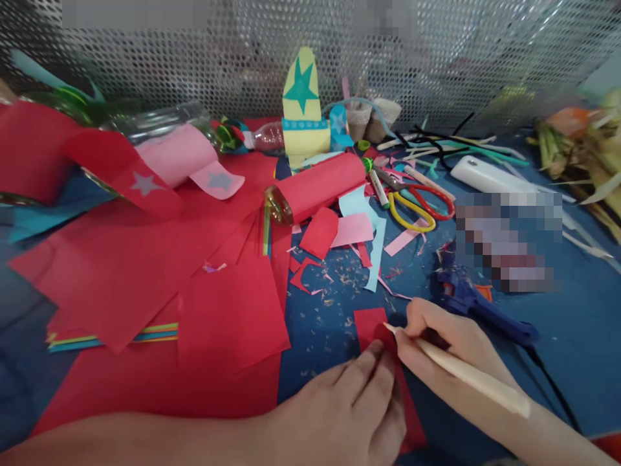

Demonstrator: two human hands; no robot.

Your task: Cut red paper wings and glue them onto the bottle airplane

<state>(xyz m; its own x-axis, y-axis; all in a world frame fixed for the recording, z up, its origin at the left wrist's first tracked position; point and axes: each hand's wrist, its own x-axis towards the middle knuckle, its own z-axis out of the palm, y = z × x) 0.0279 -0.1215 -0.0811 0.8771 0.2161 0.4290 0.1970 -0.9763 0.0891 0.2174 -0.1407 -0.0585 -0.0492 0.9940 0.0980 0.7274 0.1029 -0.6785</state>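
On a narrow red paper strip [369, 323] my left hand [352, 398] lies flat, fingers stretched out and pressing it to the blue table. My right hand [449, 353] pinches a cream, pen-like stick [478, 377] near its pointed end. That tip meets the strip just beyond my left fingertips. Part of the strip is hidden under my left hand, and its near end shows below. Beside my right hand lies a blue glue gun [485, 310] with a black cord.
Red paper sheets [140, 259] cover the left side. A red-wrapped bottle [323, 188], scissors [422, 206], paper scraps [352, 230] and a marker [379, 188] lie ahead. A yellow rocket shape [305, 103] stands before a perforated metal screen [233, 65]. A white stick-shaped device [495, 175] is at right.
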